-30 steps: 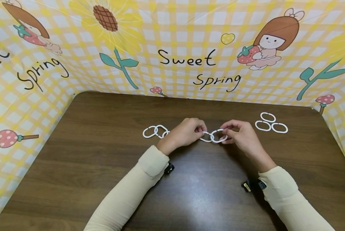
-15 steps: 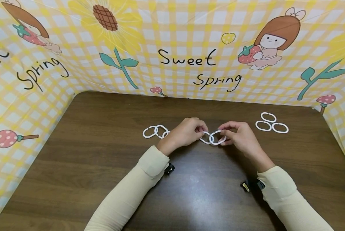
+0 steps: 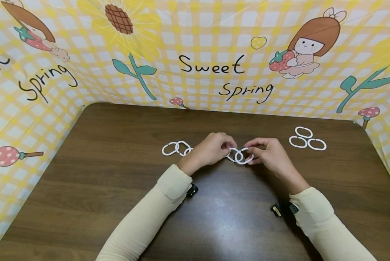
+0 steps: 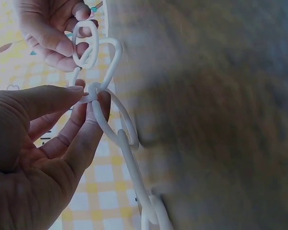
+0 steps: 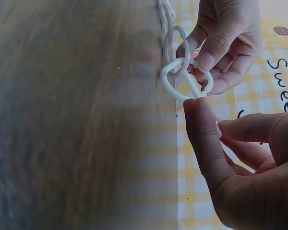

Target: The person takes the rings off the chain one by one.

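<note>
White plastic C-shaped chain links form a chain, whose left end link (image 3: 163, 149) lies on the table beyond my left wrist. My left hand (image 3: 211, 149) pinches the chain between thumb and fingers, at a joint between two links (image 4: 97, 110) in the left wrist view. With thumb and fingertips, my right hand (image 3: 273, 154) pinches the rightmost link (image 3: 243, 164). That link crosses the one at my left fingertips, and the right wrist view shows this end link (image 5: 168, 87) looped across its neighbour. Part of the chain is hidden behind my left hand.
Three loose white links lie grouped at the back right: an upper one (image 3: 303, 127), a left one (image 3: 297, 147) and a right one (image 3: 317, 149). The brown wooden table (image 3: 83, 181) is bordered by a yellow checked cloth (image 3: 211, 32) at the back and sides.
My right hand has shifted slightly left, bringing the end link closer to my left hand, so the two links overlap more. The left hand stays almost still; the loose links lie as before.
</note>
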The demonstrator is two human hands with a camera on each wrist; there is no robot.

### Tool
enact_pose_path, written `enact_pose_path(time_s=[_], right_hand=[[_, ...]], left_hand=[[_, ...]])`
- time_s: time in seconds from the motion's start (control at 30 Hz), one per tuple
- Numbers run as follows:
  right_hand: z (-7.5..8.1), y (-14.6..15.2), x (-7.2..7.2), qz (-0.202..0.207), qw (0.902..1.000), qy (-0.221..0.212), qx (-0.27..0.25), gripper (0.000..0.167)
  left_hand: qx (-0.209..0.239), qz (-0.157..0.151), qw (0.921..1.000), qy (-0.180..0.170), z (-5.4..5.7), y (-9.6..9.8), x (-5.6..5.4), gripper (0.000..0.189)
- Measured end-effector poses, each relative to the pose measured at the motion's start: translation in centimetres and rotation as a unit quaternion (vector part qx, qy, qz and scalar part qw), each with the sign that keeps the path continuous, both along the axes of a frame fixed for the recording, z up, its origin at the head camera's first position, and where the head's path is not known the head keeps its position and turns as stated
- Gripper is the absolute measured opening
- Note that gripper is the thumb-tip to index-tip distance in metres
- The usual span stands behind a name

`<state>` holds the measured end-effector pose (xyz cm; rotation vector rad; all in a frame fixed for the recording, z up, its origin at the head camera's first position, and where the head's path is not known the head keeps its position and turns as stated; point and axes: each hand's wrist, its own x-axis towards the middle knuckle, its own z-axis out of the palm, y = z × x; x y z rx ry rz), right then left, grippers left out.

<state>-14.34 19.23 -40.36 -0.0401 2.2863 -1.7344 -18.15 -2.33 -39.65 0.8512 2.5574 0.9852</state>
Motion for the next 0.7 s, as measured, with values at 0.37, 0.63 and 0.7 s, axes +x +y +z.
enact_pose_path(time_s=[0.37, 0.63, 0.7], right_hand=[[-0.14, -0.24, -0.08, 0.004, 0.9999, -0.002, 0.012, 0.024], [-0.13, -0.41, -0.2, 0.01, 0.9994, 0.007, 0.031, 0.024], [-0.17, -0.46, -0.24, 0.013, 0.9993, 0.008, 0.035, 0.024]], left_hand=[[0.004, 0.005, 1.0, -0.004, -0.12, -0.13, 0.01, 0.015], [0.003, 0.007, 1.0, -0.006, -0.08, -0.08, 0.0, 0.013], [0.003, 0.007, 1.0, -0.006, -0.05, -0.08, 0.04, 0.013]])
